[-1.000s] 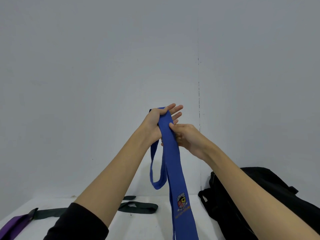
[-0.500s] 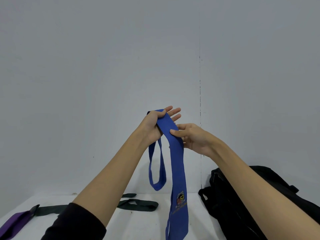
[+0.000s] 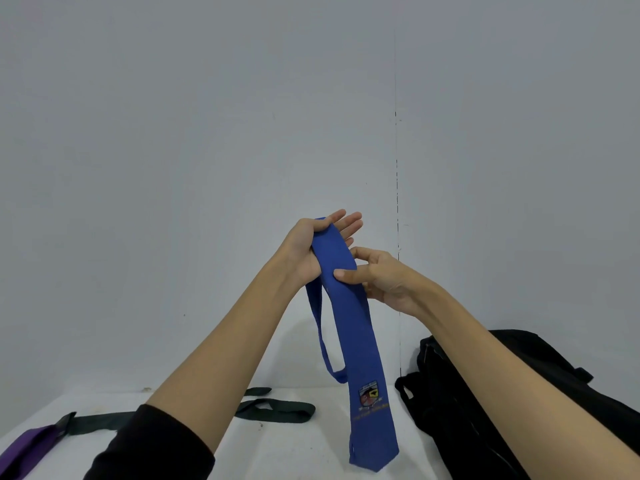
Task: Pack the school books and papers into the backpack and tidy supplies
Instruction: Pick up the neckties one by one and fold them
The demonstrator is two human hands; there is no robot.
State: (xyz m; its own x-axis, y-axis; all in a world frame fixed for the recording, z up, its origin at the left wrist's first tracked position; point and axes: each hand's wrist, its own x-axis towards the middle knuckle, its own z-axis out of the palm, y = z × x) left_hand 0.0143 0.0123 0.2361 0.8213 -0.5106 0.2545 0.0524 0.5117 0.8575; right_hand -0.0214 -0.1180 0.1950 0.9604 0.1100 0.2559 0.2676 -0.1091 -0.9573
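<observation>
A blue school tie (image 3: 356, 334) with an embroidered crest hangs in the air in front of me. My left hand (image 3: 308, 251) has the tie draped over its palm, thumb pressing the cloth and fingers stretched out. My right hand (image 3: 377, 275) pinches the wide part of the tie just below, thumb on the front. A narrow loop of the tie dangles behind the wide blade. The pointed tip hangs just above the white table (image 3: 287, 452). A black backpack (image 3: 460, 403) lies on the table at the right, partly hidden by my right forearm.
A dark green tie (image 3: 277, 410) lies flat across the table behind my left arm. A purple tie (image 3: 27, 448) lies at the table's left edge. A plain grey wall stands close behind the table.
The tie has been drawn upward, so its pointed tip now hangs in view above the table. My right hand has slid a little lower on the cloth; the left hand holds its place.
</observation>
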